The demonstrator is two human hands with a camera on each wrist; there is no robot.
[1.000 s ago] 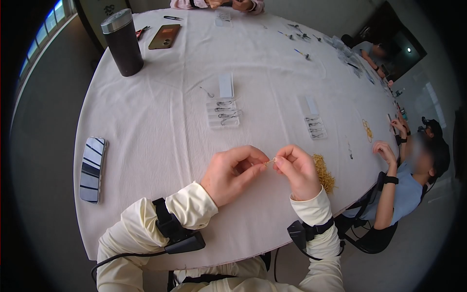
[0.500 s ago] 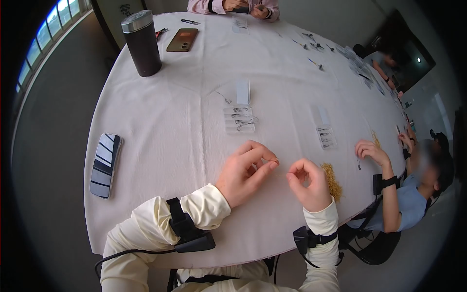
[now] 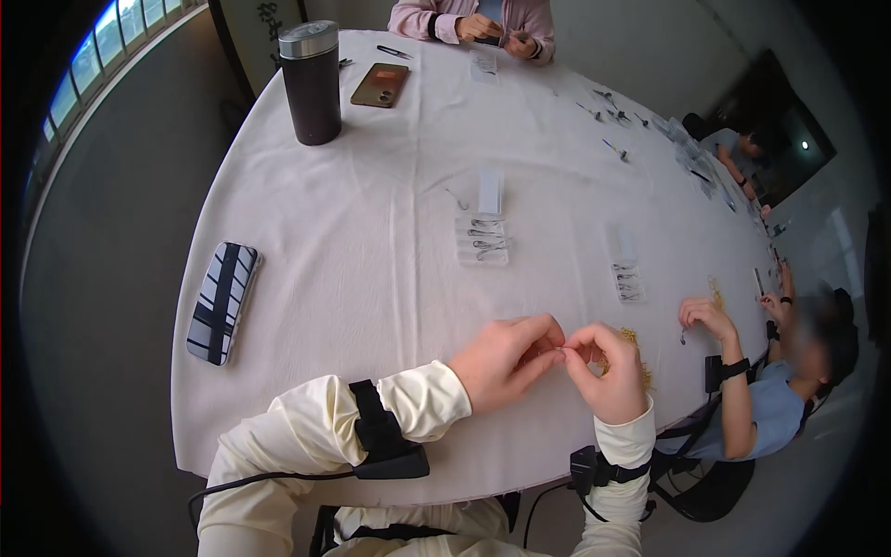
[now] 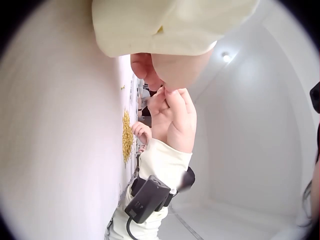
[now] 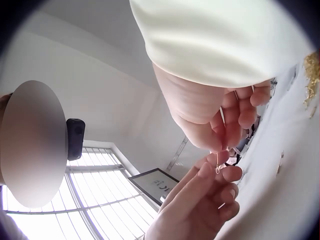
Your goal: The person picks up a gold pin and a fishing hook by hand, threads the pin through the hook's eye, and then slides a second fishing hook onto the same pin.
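Note:
My left hand [image 3: 509, 364] and right hand [image 3: 611, 379] meet at the fingertips, low over the table's near side. Between them is a small gold wire piece [image 5: 217, 162] with a tiny loop at its lower end, clearest in the right wrist view. Thumb and forefinger of the right hand [image 5: 200, 112] pinch its upper part. Fingers of the left hand [image 5: 192, 195] pinch close by the loop. A heap of gold pieces [image 4: 127, 137] lies on the cloth beyond the right hand, which partly hides it in the head view.
Ahead lie two clear boxes, one [image 3: 482, 252] and another [image 3: 627, 283], holding wire pieces in compartments. A phone [image 3: 223, 302] lies at left; a tumbler [image 3: 312, 88] and a second phone [image 3: 380, 85] stand farther back. Other people sit around the white-clothed table [image 3: 306, 278].
The right hand came away from the gold piece, leaving it in the left, then returned to the left fingertips. The head view has shifted, sliding the table things rightward.

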